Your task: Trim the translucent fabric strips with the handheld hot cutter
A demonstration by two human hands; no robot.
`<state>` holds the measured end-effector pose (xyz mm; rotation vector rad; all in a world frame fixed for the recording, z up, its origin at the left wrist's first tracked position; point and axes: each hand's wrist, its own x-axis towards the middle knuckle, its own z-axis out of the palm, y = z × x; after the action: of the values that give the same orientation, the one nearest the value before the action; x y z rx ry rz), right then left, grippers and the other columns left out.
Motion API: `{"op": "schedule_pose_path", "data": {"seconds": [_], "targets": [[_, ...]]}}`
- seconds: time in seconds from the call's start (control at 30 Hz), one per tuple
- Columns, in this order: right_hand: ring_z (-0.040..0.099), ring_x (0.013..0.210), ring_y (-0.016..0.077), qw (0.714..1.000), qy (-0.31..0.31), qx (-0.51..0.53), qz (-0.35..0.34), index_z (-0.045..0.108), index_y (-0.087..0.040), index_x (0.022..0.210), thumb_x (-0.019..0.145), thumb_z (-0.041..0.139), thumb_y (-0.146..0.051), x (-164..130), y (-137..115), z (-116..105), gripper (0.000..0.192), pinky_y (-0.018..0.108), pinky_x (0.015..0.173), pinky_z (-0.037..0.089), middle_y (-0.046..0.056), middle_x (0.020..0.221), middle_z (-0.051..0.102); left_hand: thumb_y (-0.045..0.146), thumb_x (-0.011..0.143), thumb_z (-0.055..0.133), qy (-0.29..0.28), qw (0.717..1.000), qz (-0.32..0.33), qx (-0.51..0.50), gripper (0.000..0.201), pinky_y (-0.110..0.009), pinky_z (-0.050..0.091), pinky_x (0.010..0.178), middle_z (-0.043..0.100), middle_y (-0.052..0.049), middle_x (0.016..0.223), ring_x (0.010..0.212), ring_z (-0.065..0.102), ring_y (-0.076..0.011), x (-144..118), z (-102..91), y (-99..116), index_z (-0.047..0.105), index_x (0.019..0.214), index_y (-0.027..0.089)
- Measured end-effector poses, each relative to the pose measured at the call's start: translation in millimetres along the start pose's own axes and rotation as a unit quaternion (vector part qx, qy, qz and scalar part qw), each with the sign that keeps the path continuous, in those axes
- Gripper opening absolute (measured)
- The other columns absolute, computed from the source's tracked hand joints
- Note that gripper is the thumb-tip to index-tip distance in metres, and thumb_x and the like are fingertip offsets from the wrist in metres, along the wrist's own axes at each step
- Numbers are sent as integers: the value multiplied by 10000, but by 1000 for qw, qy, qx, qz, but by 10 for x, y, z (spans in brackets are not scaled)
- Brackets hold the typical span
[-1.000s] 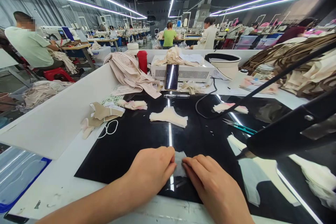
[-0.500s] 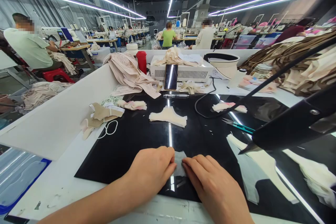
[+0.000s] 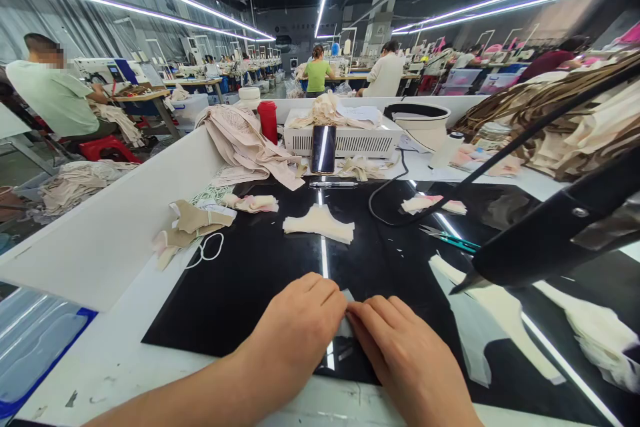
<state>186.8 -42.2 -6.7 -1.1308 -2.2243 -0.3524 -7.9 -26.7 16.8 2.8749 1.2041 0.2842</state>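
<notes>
Near the front of the glossy black board (image 3: 260, 267), both hands meet over a small piece of sheer whitish fabric (image 3: 346, 328), mostly covered by them. My left hand (image 3: 305, 323) has its fingers closed and pressed on the fabric's left part. My right hand (image 3: 400, 340) pinches the right edge, its fingers together and fingertips close to the left hand's. Ahead of them lies a cream stack of cut fabric pieces (image 3: 320, 223). To the right, a sheer white cut piece (image 3: 470, 330) and a cream fabric strip (image 3: 515, 320) lie side by side.
A black pointed tool (image 3: 540, 240) reaches in from the right, its tip above the cream strip. Teal-handled scissors (image 3: 457, 240) lie beside it. A phone (image 3: 323, 149) leans on a white vented box (image 3: 350, 137). A white partition (image 3: 110, 227) stands at left; people sit beyond.
My left hand has slid right, up against the right hand, covering more of the sheer fabric. The right hand has barely moved.
</notes>
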Motion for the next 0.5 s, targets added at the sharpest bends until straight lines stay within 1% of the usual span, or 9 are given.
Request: {"op": "schedule_pose_path", "data": {"seconds": [0.07, 0.13, 0.3, 0.4, 0.5], "targets": [[532, 599, 184, 1000, -3, 3, 0, 643, -216, 827, 1173, 335, -194, -8, 2, 4, 463, 345, 609, 374, 12, 690, 606, -10, 995, 521, -2, 999, 30, -19, 206, -373, 598, 906, 704, -61, 1051, 977, 681, -237, -17, 48, 9, 629, 978, 165], [534, 601, 185, 1000, -3, 3, -2, 641, -216, 840, 1174, 329, -197, -18, 5, 14, 458, 344, 614, 385, 13, 692, 607, -1, 968, 563, -11, 999, 45, -25, 175, -375, 610, 959, 728, -78, 1096, 1031, 701, -249, -23, 68, 19, 645, 1013, 147], [546, 602, 183, 1000, -1, 9, -2, 656, -206, 893, 1175, 326, -206, -35, 14, 21, 434, 340, 599, 399, 14, 701, 618, -13, 970, 558, -4, 999, 46, -29, 214, -375, 595, 1080, 767, -114, 1201, 1153, 730, -260, -31, 87, 24, 674, 1100, 112], [554, 608, 183, 1000, -7, 11, -3, 660, -200, 895, 1172, 323, -194, -38, 12, 14, 436, 337, 605, 411, 14, 707, 622, 14, 949, 595, -6, 998, 47, -38, 197, -393, 596, 1100, 765, -145, 1269, 1216, 727, -286, -44, 106, 18, 679, 1103, 102], [558, 609, 183, 1000, -1, 7, 0, 668, -197, 903, 1172, 328, -197, -34, 8, 19, 434, 336, 612, 420, 14, 705, 625, 23, 927, 603, -18, 998, 48, -46, 216, -405, 581, 1130, 762, -159, 1291, 1247, 722, -296, -50, 100, 12, 682, 1113, 96]]}}
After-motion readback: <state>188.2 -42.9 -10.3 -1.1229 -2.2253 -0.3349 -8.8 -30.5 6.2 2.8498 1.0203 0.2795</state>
